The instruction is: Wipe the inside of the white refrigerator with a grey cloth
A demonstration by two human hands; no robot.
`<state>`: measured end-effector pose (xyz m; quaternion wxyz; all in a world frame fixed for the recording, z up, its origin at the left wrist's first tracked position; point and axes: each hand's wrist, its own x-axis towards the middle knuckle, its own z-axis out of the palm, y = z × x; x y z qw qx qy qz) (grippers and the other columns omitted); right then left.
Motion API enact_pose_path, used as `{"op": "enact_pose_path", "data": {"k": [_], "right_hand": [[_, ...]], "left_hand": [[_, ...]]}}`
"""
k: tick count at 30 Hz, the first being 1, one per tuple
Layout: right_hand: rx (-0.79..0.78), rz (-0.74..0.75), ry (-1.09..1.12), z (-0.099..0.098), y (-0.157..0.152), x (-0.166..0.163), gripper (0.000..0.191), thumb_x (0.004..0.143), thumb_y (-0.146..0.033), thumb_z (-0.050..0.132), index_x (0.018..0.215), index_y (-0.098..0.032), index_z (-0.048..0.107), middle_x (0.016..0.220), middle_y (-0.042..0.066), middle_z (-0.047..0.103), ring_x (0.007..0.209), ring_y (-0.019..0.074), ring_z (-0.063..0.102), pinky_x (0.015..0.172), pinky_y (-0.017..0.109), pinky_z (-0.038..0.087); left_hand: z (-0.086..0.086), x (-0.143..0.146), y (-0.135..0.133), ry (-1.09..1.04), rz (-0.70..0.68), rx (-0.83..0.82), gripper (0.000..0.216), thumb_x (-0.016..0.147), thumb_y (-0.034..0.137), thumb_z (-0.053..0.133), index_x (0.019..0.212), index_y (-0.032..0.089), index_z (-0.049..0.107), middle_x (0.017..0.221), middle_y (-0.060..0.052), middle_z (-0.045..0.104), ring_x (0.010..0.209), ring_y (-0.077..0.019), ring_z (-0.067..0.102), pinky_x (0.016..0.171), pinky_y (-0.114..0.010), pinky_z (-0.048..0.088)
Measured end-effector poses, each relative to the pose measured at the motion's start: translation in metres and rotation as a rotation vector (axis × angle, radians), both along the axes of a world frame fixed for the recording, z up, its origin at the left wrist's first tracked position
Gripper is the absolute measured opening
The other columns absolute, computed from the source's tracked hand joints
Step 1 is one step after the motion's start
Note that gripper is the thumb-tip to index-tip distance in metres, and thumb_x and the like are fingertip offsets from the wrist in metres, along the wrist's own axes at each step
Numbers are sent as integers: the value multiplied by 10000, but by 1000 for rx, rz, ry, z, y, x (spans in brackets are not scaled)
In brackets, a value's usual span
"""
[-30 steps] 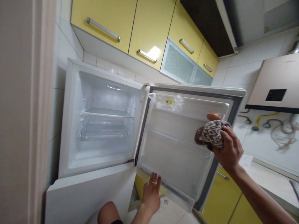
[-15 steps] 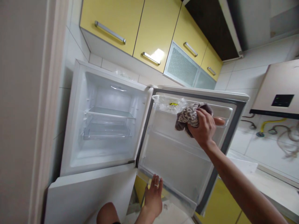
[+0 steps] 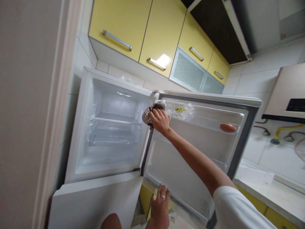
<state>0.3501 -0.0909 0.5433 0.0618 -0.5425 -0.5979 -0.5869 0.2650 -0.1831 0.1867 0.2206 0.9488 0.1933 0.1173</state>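
Yellow cupboards [image 3: 164,31] and pale wall tiles close in the corner where a white fridge [image 3: 109,167] stands with its upper door [image 3: 178,173] swung wide, which presumably gives the arms room to reach its inner face. At that door's upper corner, on the hinge side, a patterned brown-and-white cloth [image 3: 147,116] sits bunched up. The right hand [image 3: 161,119] is clamped over it from above, perhaps wadded so that it stays within the grasp; whether it presses on the door lining or on the fridge frame is hard to tell. Just beside it, a crinkled clear bag with a yellow mark [image 3: 183,112] lies along the top door rack, and towards the free edge a brown, egg-like thing [image 3: 228,128] rests in the same rack, likely kept from falling by its clear front.

Well apart, the left hand [image 3: 160,206] lies with fingers extended against the lower edge of the door, at the bottom rack [image 3: 187,205], probably to steady it. Inside the fridge, a shelf [image 3: 116,117] is set above a clear drawer [image 3: 111,139]. Far right, a pale table [image 3: 286,198] runs along the wall.
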Motion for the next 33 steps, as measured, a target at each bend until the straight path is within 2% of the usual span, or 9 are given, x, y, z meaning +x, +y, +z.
{"op": "enact_pose_path", "data": {"k": [3, 6, 12, 16, 20, 28, 33], "right_hand": [[-118, -92, -4, -2, 22, -5, 341, 1031, -185, 331, 1216, -111, 608, 1181, 188, 634, 1070, 292, 522, 996, 464, 380], [-171, -158, 10, -6, 31, -3, 349, 1027, -159, 312, 1189, -86, 613, 1147, 200, 629, 1049, 295, 515, 979, 460, 383], [-185, -103, -102, -18, 12, 19, 292, 1029, -186, 388, 1185, -118, 626, 1173, 168, 645, 1102, 279, 517, 1002, 420, 387], [-162, -59, -178, -22, -19, 41, 297, 1020, -171, 421, 1242, -138, 616, 1251, 140, 650, 1127, 263, 537, 989, 391, 401], [-155, -66, -128, -25, -55, 62, 310, 975, -156, 477, 1245, -139, 628, 1283, 152, 652, 1111, 266, 562, 985, 398, 407], [-101, -191, -43, -26, -135, 82, 367, 858, -119, 548, 1214, -134, 639, 1237, 143, 689, 1076, 260, 628, 945, 372, 472], [39, -203, 1, -35, -206, 85, 438, 828, -135, 555, 1261, -146, 610, 1268, 151, 687, 1118, 266, 651, 946, 386, 525]], "left_hand": [[3, 0, 1, 49, 20, 12, 723, 907, 151, 391, 1601, 335, 301, 1708, -26, 254, 1587, -307, 187, 1142, -603, 418], [1, 1, 2, 28, 11, 19, 732, 904, 161, 422, 1604, 331, 289, 1713, -23, 237, 1591, -300, 172, 1142, -599, 424], [-5, 1, 4, 14, 14, -22, 706, 920, 179, 376, 1603, 338, 293, 1715, -21, 231, 1596, -287, 157, 1151, -620, 408], [-8, 2, 5, 29, -30, -39, 794, 876, 185, 408, 1628, 305, 184, 1734, -48, 129, 1604, -291, 90, 1174, -666, 337], [-5, -2, 5, 82, -76, -55, 900, 829, 256, 489, 1632, 267, 83, 1728, -78, 26, 1605, -325, 24, 1174, -701, 285], [-3, 3, 5, 85, -50, -7, 908, 793, 185, 490, 1633, 268, 154, 1732, -64, 79, 1606, -315, 76, 1138, -682, 359], [0, -1, 4, 45, -67, -16, 966, 743, 206, 554, 1633, 247, 180, 1736, -73, 110, 1606, -311, 83, 1190, -622, 328]]}}
